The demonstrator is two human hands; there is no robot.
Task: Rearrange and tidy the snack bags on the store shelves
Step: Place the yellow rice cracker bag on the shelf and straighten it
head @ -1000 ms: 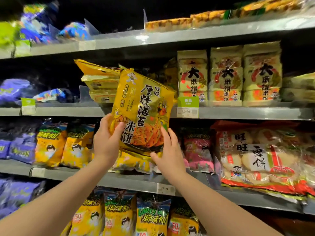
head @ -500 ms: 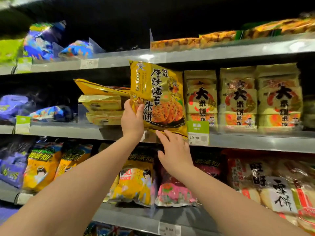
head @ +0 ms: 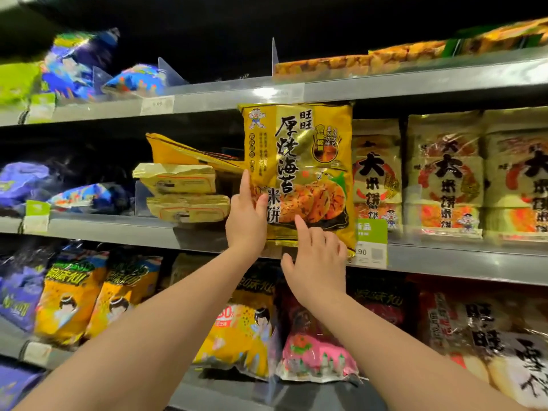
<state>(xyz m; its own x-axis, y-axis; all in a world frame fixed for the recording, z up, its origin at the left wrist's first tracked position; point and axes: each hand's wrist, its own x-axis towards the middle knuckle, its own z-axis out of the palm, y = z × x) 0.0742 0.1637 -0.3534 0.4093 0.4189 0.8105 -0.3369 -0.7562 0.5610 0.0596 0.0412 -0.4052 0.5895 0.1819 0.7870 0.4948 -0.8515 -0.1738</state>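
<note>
A large yellow snack bag with black lettering stands upright at the front of the middle shelf. Its top reaches the edge of the shelf above. My left hand grips its lower left corner, thumb on the front and index finger stretched up along the left edge. My right hand is just below the bag's bottom edge with fingers spread, only the index fingertip touching the bag's lower front. To the left, a stack of similar yellow bags lies flat.
Beige rice-cracker bags stand in rows right of the yellow bag, behind a green price tag. The lower shelf holds yellow bags and a pink bag. The top shelf carries blue and orange packs between clear dividers.
Both hands have lifted the yellow bag from in front of the lower shelf up onto the middle shelf and stood it upright. My right hand has let go and spread its fingers.
</note>
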